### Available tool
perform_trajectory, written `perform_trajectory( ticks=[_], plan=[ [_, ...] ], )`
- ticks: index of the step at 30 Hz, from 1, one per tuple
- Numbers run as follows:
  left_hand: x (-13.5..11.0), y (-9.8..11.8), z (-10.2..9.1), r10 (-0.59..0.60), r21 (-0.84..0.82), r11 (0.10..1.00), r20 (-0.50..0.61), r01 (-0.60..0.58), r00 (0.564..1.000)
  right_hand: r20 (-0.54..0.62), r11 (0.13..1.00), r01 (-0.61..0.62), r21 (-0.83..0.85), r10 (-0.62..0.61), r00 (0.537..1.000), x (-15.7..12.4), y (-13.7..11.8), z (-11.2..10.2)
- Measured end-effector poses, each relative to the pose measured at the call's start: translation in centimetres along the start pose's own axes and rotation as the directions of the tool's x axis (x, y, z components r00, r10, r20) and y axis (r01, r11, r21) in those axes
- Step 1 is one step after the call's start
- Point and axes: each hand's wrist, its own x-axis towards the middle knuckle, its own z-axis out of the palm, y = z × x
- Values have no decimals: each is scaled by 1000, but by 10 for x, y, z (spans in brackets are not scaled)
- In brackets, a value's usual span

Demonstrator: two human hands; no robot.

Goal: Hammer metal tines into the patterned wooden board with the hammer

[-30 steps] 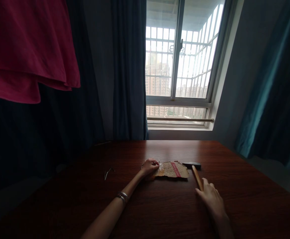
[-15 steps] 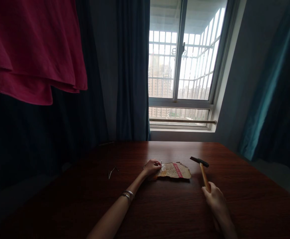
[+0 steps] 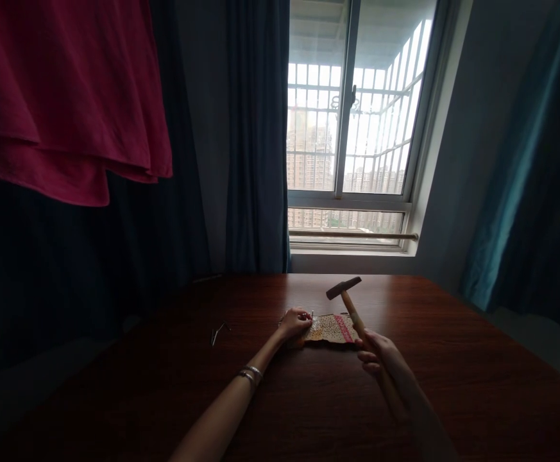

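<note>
My left hand [image 3: 295,323] rests at the left end of a piece of patterned cardboard [image 3: 330,328] on the table. Its thumb and fingers pinch a thin nail [image 3: 312,314] that stands upright on the cardboard. Spots and a pink band mark the cardboard, and part of it lies hidden behind my hands. My right hand [image 3: 380,355] is wrapped round the wooden handle of a hammer [image 3: 351,308]. The dark hammer head is raised above and to the right of the nail, apart from it.
Several loose nails [image 3: 220,333] lie on the brown wooden table [image 3: 280,404] left of my left hand. A pink cloth [image 3: 77,109] hangs at the upper left. Behind the table are a window [image 3: 347,199] and dark blue curtains [image 3: 258,160].
My right hand has moved left and the hammer has come up and left, from beside the cardboard to above it. My left hand stays on the nail.
</note>
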Motion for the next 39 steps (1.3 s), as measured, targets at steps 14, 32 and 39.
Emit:
perform_trajectory(
  ticks=[14,32,39],
  plan=[
    [0,1,1,16,70,997,-20,-14,1000,-24,836,102,-540,-137,990,23,17,41],
    [1,-4,5,34,35,999,-25,-33,999,35,722,163,-672,-189,981,20,21,38],
    [1,-2,5,8,30,1000,-31,-7,999,36,716,137,-684,-155,987,18,12,43]
  ],
)
